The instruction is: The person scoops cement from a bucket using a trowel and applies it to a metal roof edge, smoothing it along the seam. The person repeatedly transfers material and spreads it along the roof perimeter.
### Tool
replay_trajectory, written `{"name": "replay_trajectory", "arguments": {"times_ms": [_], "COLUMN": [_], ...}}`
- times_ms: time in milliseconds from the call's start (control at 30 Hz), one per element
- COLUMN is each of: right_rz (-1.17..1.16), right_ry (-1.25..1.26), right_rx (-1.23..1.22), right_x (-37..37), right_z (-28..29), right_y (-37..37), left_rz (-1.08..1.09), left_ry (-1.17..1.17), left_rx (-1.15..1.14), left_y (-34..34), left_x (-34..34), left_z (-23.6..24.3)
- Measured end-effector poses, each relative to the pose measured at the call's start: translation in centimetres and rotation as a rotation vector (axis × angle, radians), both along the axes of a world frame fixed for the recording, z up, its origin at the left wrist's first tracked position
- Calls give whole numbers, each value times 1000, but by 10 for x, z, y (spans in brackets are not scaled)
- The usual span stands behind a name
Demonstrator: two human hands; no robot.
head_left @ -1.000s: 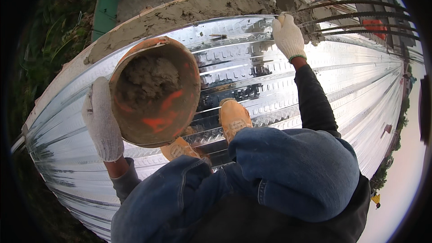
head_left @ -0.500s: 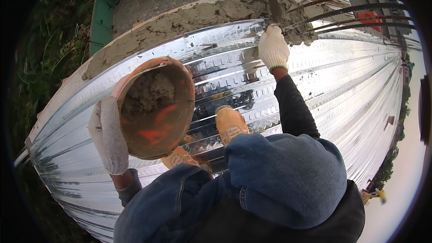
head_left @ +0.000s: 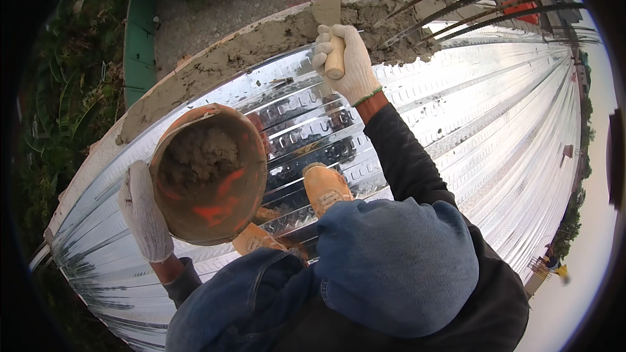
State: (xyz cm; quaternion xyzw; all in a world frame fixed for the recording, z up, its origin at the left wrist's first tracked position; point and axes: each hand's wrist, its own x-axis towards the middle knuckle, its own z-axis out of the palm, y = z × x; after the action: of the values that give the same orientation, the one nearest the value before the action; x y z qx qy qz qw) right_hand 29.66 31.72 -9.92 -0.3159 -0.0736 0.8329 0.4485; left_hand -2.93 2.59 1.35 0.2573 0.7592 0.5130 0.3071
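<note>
A white knit glove covers my left hand (head_left: 145,212), which is closed on the side of an orange-red bucket (head_left: 225,212). The bucket is tilted with its mouth up toward me, and a lump of grey wet mortar (head_left: 203,153) lies inside. My gloved right hand (head_left: 354,68) is wrapped round the wooden handle of a trowel (head_left: 326,10). Its mortar-coated blade points away from me, over the band of rough grey mortar (head_left: 261,49) along the far edge. Whether the blade touches the mortar I cannot tell.
Shiny ribbed metal decking (head_left: 469,94) lies under my boots (head_left: 326,189). Several long steel rebars (head_left: 486,13) jut in at the far right, near my right hand. Beyond the edge are a lower paved surface (head_left: 215,10), a green panel (head_left: 139,45) and plants (head_left: 65,85).
My right hand has moved left along the mortar band. The trowel has turned, so its blade face and handle end now show. The bucket appears slightly lower and further left, still in my left hand.
</note>
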Motion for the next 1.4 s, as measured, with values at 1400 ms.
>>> {"name": "replay_trajectory", "arguments": {"times_ms": [1400], "right_rz": [-653], "right_ry": [-506], "right_rx": [68], "right_x": [-26], "right_z": [-6], "right_y": [26], "left_rz": [34], "left_ry": [-31], "left_rx": [36], "left_y": [-7], "left_x": [-5], "left_z": [2]}}
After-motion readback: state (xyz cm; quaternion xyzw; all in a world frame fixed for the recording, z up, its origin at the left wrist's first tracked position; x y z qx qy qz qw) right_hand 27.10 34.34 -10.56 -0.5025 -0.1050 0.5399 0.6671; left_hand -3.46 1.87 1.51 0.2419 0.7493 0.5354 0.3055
